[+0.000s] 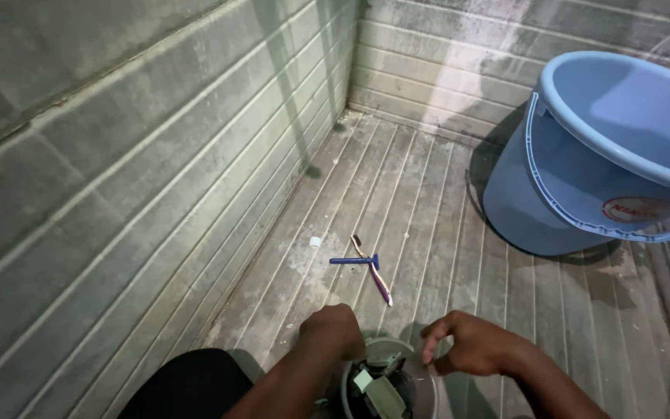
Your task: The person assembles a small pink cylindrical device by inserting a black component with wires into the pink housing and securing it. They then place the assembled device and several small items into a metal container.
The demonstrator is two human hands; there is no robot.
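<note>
— What can't be made out?
— The small container (385,380) runs off the bottom edge, and the bits inside it are too jumbled to identify. The left hand (333,330) hides its own fingertips.
— Anything else?
— The blue bucket (583,155) is cut by the right edge, and the white speck (316,241) is too small to tell.

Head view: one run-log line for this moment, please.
left hand: fist at grey container rim | right hand: pinching above it | floor: blue razor, toothbrush | blue bucket right

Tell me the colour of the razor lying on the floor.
Blue razor, clearest in the head view.
</note>
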